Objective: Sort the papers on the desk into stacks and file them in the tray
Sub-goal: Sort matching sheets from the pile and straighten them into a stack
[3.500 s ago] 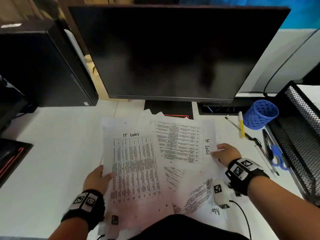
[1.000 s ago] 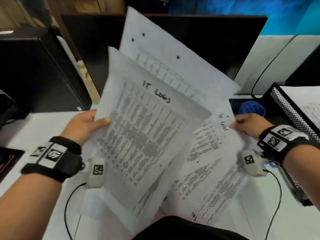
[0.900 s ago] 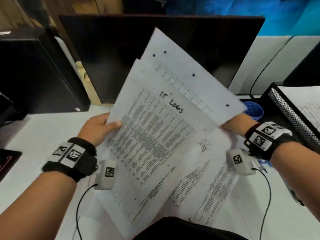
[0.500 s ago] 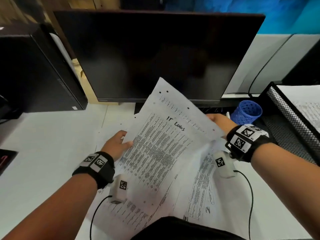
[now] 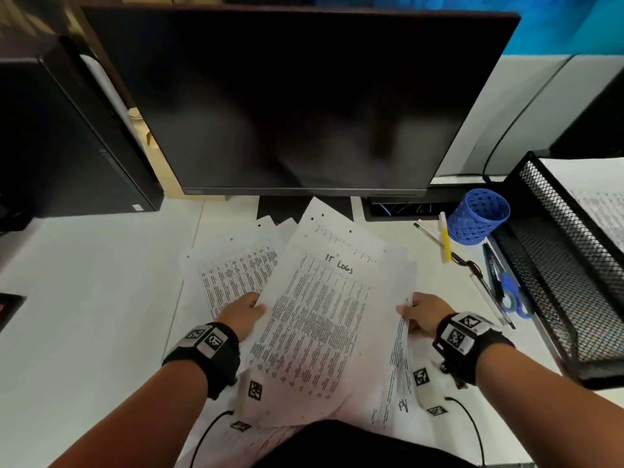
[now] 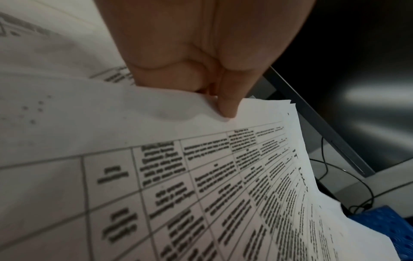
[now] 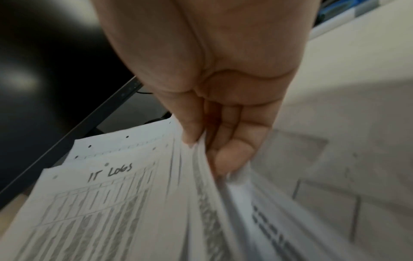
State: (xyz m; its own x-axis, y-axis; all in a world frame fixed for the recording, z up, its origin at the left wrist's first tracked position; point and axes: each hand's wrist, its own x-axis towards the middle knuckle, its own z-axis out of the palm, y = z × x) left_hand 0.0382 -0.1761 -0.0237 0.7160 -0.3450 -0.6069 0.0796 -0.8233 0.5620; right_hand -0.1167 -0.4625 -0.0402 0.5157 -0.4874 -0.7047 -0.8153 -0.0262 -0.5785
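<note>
A bundle of printed sheets (image 5: 324,309), its top page headed "IT LOGS", is held low over the desk in front of me. My left hand (image 5: 248,310) pinches its left edge, thumb on top (image 6: 228,106). My right hand (image 5: 417,312) pinches the right edge, where several sheets (image 7: 201,185) fan out between thumb and fingers. More printed sheets (image 5: 236,265) lie flat on the desk under and left of the bundle. The black mesh tray (image 5: 553,265) stands at the right with papers (image 5: 601,204) on its upper tier.
A dark monitor (image 5: 297,96) stands behind the papers and a black computer tower (image 5: 67,130) at the left. A blue mesh pen cup (image 5: 477,216) lies beside the tray, with pens (image 5: 445,241) and blue scissors (image 5: 513,295) strewn along the tray's front.
The bundle, raised high and tilted a second ago, has come down close to the desk. Both hands moved down and toward me, and the sheets sit more squarely together.
</note>
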